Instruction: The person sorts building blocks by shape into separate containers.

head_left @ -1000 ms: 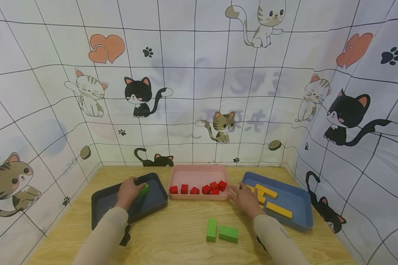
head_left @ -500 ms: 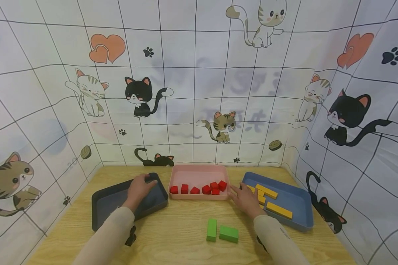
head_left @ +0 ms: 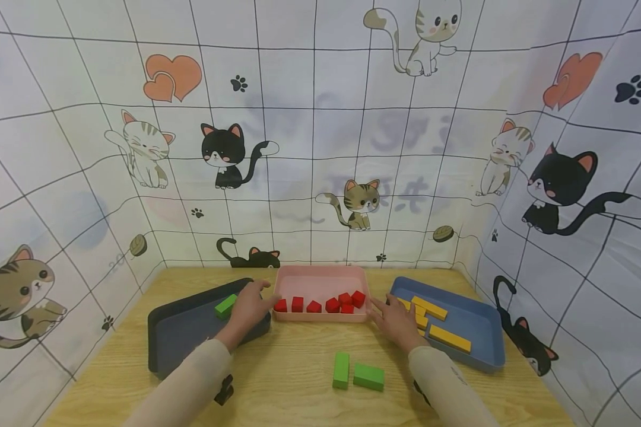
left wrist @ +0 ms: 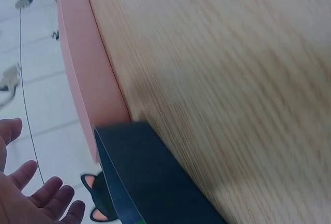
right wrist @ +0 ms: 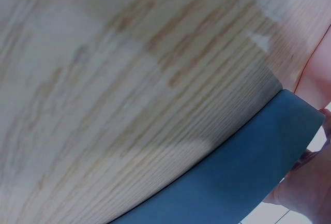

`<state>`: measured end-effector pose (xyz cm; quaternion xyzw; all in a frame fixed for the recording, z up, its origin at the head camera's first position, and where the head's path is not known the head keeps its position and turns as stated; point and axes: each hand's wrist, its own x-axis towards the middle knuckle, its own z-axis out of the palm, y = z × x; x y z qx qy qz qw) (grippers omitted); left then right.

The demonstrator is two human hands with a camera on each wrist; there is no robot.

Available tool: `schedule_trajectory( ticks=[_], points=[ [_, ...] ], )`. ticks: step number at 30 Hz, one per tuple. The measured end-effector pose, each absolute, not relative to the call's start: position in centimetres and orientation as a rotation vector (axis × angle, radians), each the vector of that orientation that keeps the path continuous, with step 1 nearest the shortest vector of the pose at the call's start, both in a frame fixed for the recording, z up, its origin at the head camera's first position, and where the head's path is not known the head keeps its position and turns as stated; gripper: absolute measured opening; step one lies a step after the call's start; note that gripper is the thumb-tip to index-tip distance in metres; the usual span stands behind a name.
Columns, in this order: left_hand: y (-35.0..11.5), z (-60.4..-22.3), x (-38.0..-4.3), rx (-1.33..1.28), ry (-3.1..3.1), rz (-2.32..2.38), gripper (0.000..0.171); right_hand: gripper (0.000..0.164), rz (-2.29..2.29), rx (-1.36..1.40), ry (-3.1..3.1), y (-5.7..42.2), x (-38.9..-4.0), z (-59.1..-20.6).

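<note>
My left hand (head_left: 250,308) hovers over the right end of the dark grey tray (head_left: 176,347), holding nothing. In the left wrist view its fingers (left wrist: 49,195) are loosely spread above that tray's wall. A green block (head_left: 225,306) lies in the dark tray, just left of the hand. Between the pink tray (head_left: 320,317) and the blue tray (head_left: 486,338) is my right hand (head_left: 397,323), its fingers relaxed near both rims. Whether it touches either rim I cannot tell. Two green blocks, one upright-facing (head_left: 340,370) and one sideways (head_left: 368,377), lie on the wooden table.
Several red cubes (head_left: 332,305) sit in the pink tray. The blue tray holds several yellow bars (head_left: 448,338), some partly hidden by my right hand. A cat-print cloth (head_left: 299,148) hangs behind and beside the table (head_left: 278,379).
My left hand has let go of the green block, leaving it in the dark tray, and has moved right toward the pink tray. My right hand has stayed put.
</note>
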<state>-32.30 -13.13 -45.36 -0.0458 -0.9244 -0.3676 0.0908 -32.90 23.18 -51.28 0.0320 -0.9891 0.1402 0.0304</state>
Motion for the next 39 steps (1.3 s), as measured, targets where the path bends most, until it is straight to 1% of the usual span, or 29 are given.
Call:
schedule_trajectory(
  ticks=[6, 13, 20, 23, 27, 34, 39],
  points=[
    [-11.3, -45.4, -31.4, -0.194, -2.764, -1.138, 0.047, 0.054, 0.413, 0.094, -3.053, 23.1, -32.9, -51.1],
    [-9.2, -45.9, -30.1, -0.287, -2.794, -1.151, 0.050, 0.054, 0.411, 0.111, -3.046, 23.1, -32.7, -50.9],
    [-7.0, -46.6, -28.6, -0.425, -2.796, -1.147, 0.046, 0.054, 0.400, 0.128, -3.042, 23.3, -32.7, -51.0],
    [-6.2, -47.1, -27.9, -0.489, -2.816, -1.163, 0.048, 0.054, 0.394, 0.122, -3.047, 23.3, -32.8, -51.1],
    [-5.1, -47.6, -27.1, -0.507, -2.868, -1.200, 0.051, 0.055, 0.397, 0.111, -3.056, 23.3, -33.0, -51.2],
    [-3.5, -48.4, -25.8, -0.590, -2.955, -1.093, 0.046, 0.054, 0.411, 0.117, -3.051, 23.2, -32.9, -51.1],
    [-2.9, -48.7, -24.8, -0.612, -3.033, -1.054, 0.047, 0.053, 0.421, 0.125, -3.052, 23.2, -32.7, -51.0]
  ],
)
